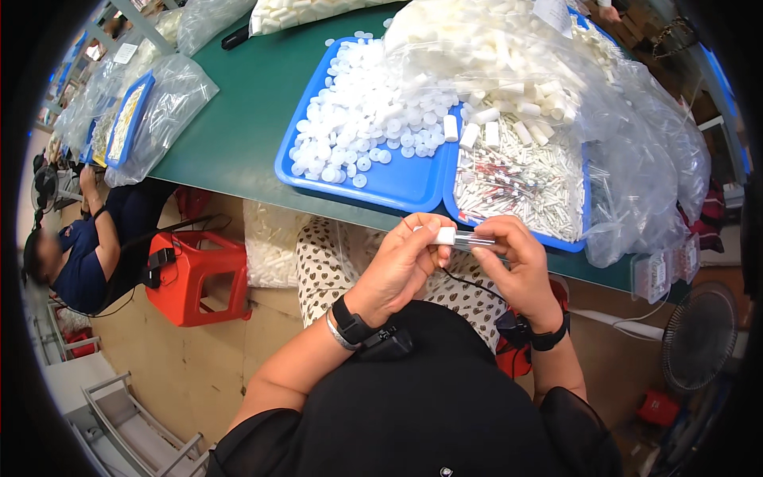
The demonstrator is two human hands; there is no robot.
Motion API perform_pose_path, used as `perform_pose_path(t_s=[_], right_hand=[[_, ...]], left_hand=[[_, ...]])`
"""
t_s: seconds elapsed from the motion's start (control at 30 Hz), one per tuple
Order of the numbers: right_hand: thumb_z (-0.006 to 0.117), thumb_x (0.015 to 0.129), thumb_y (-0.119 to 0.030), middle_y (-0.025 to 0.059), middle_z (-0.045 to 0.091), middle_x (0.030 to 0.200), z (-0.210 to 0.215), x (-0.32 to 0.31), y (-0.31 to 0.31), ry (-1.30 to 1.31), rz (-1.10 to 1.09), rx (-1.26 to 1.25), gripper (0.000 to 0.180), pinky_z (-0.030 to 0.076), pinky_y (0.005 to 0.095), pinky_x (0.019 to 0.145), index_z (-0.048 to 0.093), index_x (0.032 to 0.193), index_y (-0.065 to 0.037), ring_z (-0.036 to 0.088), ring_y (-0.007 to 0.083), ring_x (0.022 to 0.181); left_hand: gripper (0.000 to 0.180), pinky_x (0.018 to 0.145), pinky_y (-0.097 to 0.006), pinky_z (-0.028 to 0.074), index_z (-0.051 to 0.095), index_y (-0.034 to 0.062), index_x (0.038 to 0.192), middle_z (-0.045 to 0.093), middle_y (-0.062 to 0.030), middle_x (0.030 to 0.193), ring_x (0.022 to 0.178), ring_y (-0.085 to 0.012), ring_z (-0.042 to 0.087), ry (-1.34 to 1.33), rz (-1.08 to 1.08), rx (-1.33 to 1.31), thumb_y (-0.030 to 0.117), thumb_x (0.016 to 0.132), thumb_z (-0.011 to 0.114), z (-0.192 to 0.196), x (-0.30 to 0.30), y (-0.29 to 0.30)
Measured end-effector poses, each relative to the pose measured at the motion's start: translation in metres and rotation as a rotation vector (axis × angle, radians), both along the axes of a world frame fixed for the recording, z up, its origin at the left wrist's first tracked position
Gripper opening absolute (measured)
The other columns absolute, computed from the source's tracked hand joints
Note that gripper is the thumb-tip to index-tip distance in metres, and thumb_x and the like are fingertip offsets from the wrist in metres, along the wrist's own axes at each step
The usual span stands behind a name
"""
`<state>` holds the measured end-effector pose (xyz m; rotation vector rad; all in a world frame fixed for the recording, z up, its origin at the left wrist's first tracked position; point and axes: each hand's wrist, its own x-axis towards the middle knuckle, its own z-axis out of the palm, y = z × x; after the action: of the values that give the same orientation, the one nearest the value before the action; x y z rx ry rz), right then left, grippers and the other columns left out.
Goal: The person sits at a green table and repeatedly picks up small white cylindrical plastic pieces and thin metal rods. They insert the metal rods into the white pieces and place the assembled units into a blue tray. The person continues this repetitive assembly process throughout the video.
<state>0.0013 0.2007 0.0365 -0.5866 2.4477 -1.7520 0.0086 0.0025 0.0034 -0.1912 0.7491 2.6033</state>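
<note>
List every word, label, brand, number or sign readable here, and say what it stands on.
No text can be read.
White tag, upper right, on a plastic bag: too blurred.
Pale label, upper left: too small.
Clear box, right: marks too small.
Emblem on the black top: too small.
Held white cylinder and clear tube: none visible.
</note>
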Motion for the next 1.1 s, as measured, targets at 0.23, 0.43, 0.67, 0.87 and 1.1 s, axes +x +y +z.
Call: perform_pose_path(t_s=[0.23,0.43,0.67,0.87,1.1], right_hand=[[0.062,0.094,-0.002,0.0125,0.069,0.100,-0.015,0.008,-0.016,-0.234,-0.008,-0.037,0.023,0.058,0.0304,0.076,0.054,0.114,0.003,0.072,0.0203,0.088],[0.064,0.090,0.001,0.0166,0.067,0.094,-0.022,0.002,-0.015,0.204,0.096,0.218,0.023,0.054,0.0342,0.070,0.056,0.111,0.003,0.070,0.0283,0.082],[0.063,0.086,0.004,0.0157,0.067,0.092,-0.028,0.011,-0.024,0.003,0.145,0.052,0.024,0.053,0.0349,0.068,0.056,0.108,0.000,0.069,0.0311,0.081],[0.066,0.088,-0.005,0.0166,0.066,0.093,-0.039,0.008,-0.034,0.234,0.089,0.231,0.023,0.053,0.0381,0.065,0.056,0.109,-0.002,0.067,0.0333,0.076],[0.068,0.086,-0.009,0.0128,0.066,0.085,-0.041,0.004,-0.034,0.359,0.074,0.247,0.021,0.050,0.0398,0.062,0.061,0.105,-0.003,0.065,0.0332,0.073]], left_hand=[[0.018,0.074,-0.023,0.048,0.053,0.0021,0.112,0.059,-0.0033,0.094,0.081,-0.0080,0.057,0.088,0.131,-0.277,0.018,0.103,0.052,-0.012,0.009,0.007],[0.034,0.096,-0.028,0.044,0.051,0.0034,0.130,0.050,-0.0052,0.114,0.106,-0.0114,0.050,0.522,0.095,-0.768,0.011,0.097,0.057,-0.009,0.013,0.000],[0.049,0.109,-0.032,0.037,0.044,0.0029,0.142,0.047,-0.0085,0.142,0.128,-0.0175,0.047,0.567,-0.021,-0.603,0.008,0.095,0.058,-0.021,0.018,0.009],[0.050,0.109,-0.034,0.037,0.038,0.0033,0.148,0.041,-0.0110,0.151,0.133,-0.0194,0.044,0.038,-0.069,-0.102,0.027,0.103,0.042,-0.016,0.013,0.006],[0.054,0.112,-0.038,0.035,0.031,0.0055,0.151,0.035,-0.0099,0.155,0.137,-0.0213,0.041,0.002,-0.146,0.106,0.030,0.104,0.037,-0.028,0.017,0.001]])
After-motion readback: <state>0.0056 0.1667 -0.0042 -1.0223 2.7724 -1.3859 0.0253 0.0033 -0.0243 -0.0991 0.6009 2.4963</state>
